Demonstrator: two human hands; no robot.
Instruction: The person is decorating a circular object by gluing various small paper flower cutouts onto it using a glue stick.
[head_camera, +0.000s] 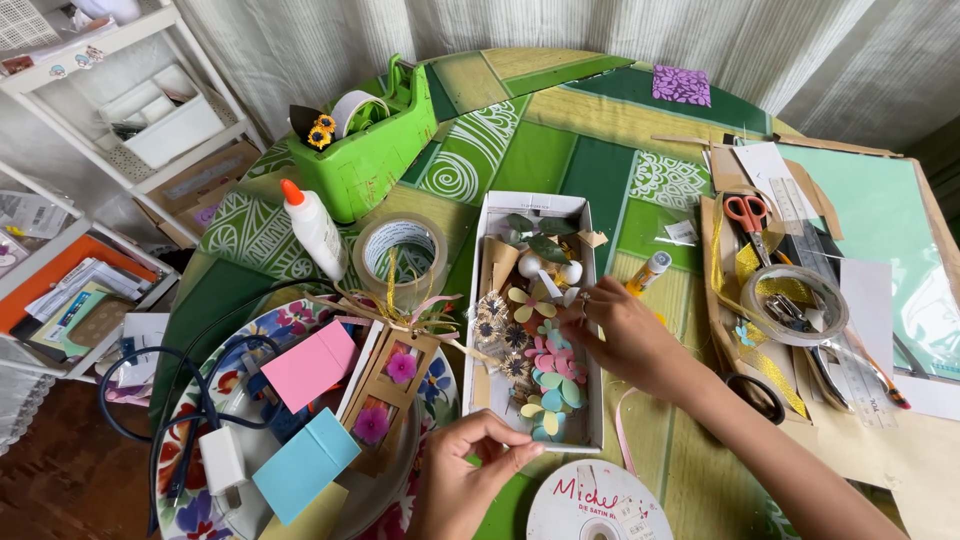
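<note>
Two bare hands work at a long white cardboard box (484, 300) that lies near the middle of a round table (560, 160) covered in a green and yellow patterned cloth. The box is filled with paper flowers (548, 372) in pink, blue and yellow, along with dark sunflower-like pieces, leaves and small white balls at its far end. The right hand (622, 335) reaches in from the right over the box's long side, its fingertips (572, 312) drawn together down among the flowers near the box's middle; whether they actually pinch one cannot be told, as the fingers hide the contact. The left hand (462, 482) sits at the near end of the box, thumb and forefinger pressed onto the rim at its near corner, with the flowers just beyond them.

Left of the box a wooden frame (388, 385) with two pink blooms rests on a floral plate (200, 500), beside pink and blue paper blocks. Farther back stand a white glue bottle (313, 230) with an orange tip, a roll of clear tape (400, 255) and a green tape dispenser (365, 150). A ribbon spool (600, 505) lies just before the box. To the right lie orange-handled scissors (746, 212), a clear ruler and sheets of pale green paper
</note>
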